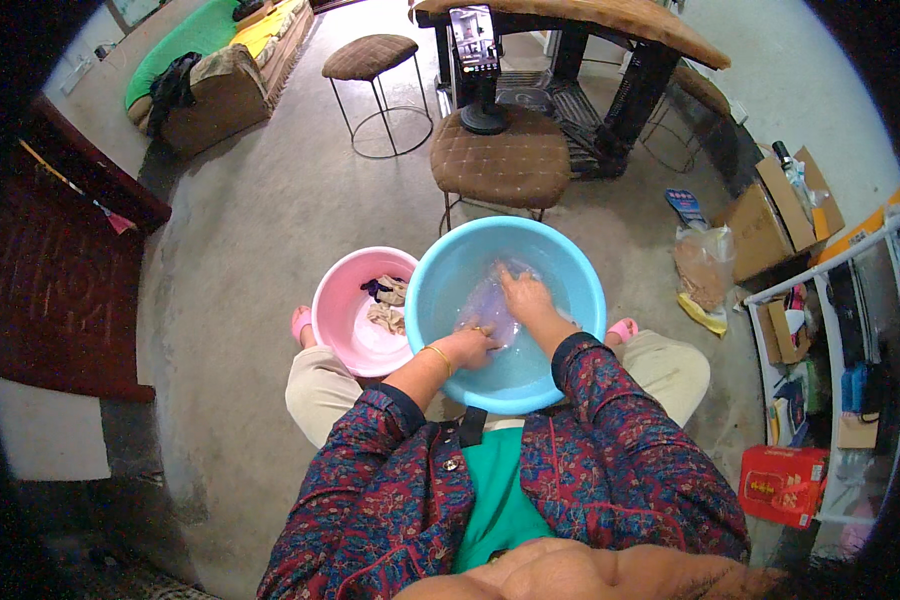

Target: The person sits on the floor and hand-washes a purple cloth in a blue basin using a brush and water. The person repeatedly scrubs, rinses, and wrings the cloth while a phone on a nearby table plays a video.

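A light blue plastic basin [418, 300] of soapy water stands before me between my knees. In its water lies a pale purple item [489, 301], wet and partly under suds; whether it is cloth or plastic is hard to tell. My left hand [474, 349], with a gold-coloured bangle at the wrist, holds its near end. Farther in, my right hand [525, 292] grips the far part with its fingers bent. Left of this basin and touching it is a pink basin [337, 330], holding beige cloth [387, 318] and a dark purple cloth [375, 288].
A padded stool [502, 169] just beyond the blue basin bears a phone [475, 41] on a stand. Another stool [371, 58] is farther back. At right are a plastic bag [703, 266], cardboard boxes [757, 221], a shelf rack [825, 300] and a red box [784, 484].
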{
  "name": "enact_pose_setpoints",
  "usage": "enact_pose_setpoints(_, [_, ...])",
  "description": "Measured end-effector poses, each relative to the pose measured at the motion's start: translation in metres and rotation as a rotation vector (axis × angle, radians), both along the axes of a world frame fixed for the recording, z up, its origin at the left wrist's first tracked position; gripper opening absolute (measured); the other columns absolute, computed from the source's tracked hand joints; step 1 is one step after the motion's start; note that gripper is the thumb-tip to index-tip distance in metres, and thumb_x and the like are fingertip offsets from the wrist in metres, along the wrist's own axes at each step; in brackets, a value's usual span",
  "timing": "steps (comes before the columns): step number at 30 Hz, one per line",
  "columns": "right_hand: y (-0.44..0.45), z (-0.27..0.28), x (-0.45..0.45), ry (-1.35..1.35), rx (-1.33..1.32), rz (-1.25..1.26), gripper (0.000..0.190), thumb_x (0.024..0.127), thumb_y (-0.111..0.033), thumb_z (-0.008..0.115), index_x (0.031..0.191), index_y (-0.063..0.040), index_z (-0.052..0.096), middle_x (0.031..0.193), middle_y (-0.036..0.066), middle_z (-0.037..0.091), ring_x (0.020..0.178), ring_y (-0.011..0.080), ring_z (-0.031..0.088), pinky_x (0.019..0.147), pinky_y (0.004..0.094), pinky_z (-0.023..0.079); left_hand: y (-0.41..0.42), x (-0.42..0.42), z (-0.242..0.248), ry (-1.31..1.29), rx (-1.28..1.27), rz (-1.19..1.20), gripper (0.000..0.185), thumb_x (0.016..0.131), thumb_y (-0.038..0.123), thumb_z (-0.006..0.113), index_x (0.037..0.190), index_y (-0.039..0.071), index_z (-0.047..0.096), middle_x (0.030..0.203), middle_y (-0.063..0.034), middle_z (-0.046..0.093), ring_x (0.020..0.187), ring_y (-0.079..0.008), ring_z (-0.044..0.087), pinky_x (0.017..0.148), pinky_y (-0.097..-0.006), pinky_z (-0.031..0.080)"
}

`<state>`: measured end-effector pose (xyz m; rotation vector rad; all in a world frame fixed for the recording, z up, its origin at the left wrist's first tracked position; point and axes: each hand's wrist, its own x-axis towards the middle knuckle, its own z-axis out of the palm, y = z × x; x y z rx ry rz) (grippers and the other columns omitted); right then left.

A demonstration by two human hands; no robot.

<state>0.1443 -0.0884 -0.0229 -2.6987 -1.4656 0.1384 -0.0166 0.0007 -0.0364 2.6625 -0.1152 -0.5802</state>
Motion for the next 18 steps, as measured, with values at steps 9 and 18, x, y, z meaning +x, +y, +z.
enact_pose_setpoints(9, [-0.001,0.009,-0.005,0.138,0.061,-0.043,0.054,0.089,-0.029,0.048,0.140,-0.024,0.031,0.095,0.027,0.059,0.077,0.0404,0.063,0.066,0.0478,0.052,0.017,0.034,0.040,-0.110,0.038,0.797,0.041,0.077,0.023,0.053,0.109,-0.002,0.057,0.125,-0.0266,0.048,0.114,-0.0419,0.047,0.095,-0.0469,0.040])
enact_pose_setpoints(18, [-0.001,0.000,-0.002,0.252,0.071,-0.066,0.052,0.093,-0.034,0.042,0.141,-0.020,0.028,0.103,0.027,0.058,0.093,0.0421,0.058,0.079,0.0508,0.047,0.040,0.060,-0.007,-0.091,-0.363,0.906,0.048,0.085,0.028,0.048,0.117,-0.008,0.051,0.113,-0.0295,0.056,0.110,-0.0386,0.053,0.098,-0.0421,0.038])
